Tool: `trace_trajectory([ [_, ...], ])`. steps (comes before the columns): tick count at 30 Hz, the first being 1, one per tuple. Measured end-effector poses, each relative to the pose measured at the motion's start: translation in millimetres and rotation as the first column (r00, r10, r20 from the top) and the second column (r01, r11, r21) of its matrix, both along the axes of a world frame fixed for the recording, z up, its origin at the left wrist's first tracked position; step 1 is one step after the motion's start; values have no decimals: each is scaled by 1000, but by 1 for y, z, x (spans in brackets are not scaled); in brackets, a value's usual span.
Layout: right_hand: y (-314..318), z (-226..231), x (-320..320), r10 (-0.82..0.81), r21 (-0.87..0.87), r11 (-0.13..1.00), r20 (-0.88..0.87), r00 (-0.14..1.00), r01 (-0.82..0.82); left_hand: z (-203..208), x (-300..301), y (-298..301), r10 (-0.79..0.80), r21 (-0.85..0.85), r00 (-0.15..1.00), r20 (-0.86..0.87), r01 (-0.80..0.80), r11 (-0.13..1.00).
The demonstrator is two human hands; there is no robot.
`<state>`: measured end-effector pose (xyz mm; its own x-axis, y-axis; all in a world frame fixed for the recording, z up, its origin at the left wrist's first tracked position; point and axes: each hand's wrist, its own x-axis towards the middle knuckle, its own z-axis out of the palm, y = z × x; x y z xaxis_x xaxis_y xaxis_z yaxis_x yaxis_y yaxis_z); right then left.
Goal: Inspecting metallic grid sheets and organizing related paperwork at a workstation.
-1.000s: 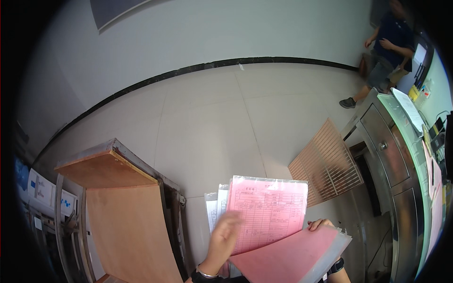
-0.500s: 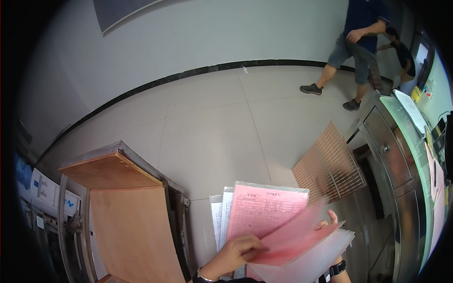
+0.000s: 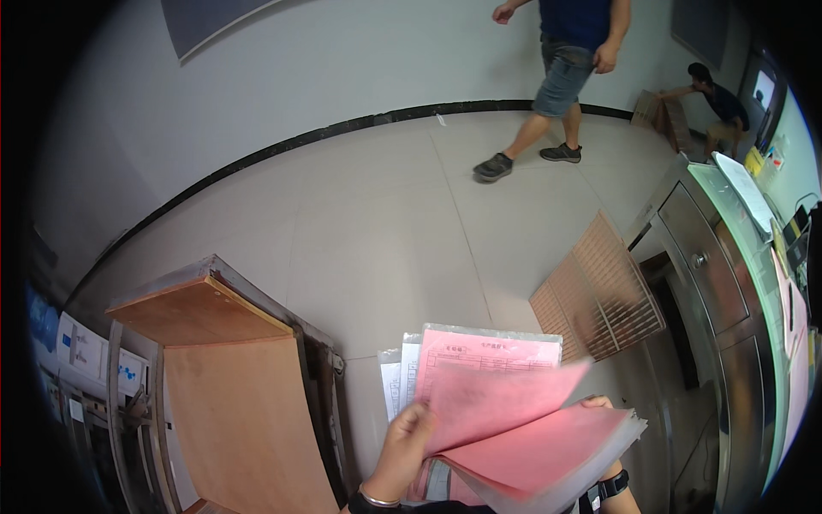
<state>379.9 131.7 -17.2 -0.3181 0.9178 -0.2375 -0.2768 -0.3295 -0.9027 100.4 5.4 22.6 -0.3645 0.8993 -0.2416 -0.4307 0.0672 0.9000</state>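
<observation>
At six o'clock in the head view, both hands work a stack of pink sheets (image 3: pixel 548 450).

- Left hand (image 3: pixel 404 450): fingers closed on the edge of one loose pink sheet (image 3: pixel 497 403), lifted clear of the stack and curling up toward one o'clock. A bracelet sits on that wrist.
- Right hand (image 3: pixel 604 407): mostly hidden under the stack; fingertips show at the far edge, gripping it from below. A dark wristwatch (image 3: pixel 614 485) shows at five o'clock.
- Behind the lifted sheet: a pink form in a clear sleeve (image 3: pixel 488 351), with white papers (image 3: pixel 396 381) just to its left.
- Seven to nine o'clock: a wooden board (image 3: pixel 231 403) on a metal frame.
- Three o'clock: a steel cabinet (image 3: pixel 715 283), with a slatted panel (image 3: pixel 599 295) leaning beside it on the tiled floor (image 3: pixel 385 223).
- Twelve to one o'clock: a person walking (image 3: pixel 565 68); another crouches by boxes farther right.
</observation>
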Motion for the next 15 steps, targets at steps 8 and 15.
trace_trajectory([
  [8, 11, 0, -1, 191, 394, 892, 114, 975, -221, -14, -4, 6, 244, -48, 957, 154, -240, 970],
  [15, 18, 25, -39, 4, 335, 942, 46, 999, -19, 8, 2, -1, -79, -117, 982, -170, 59, 991],
])
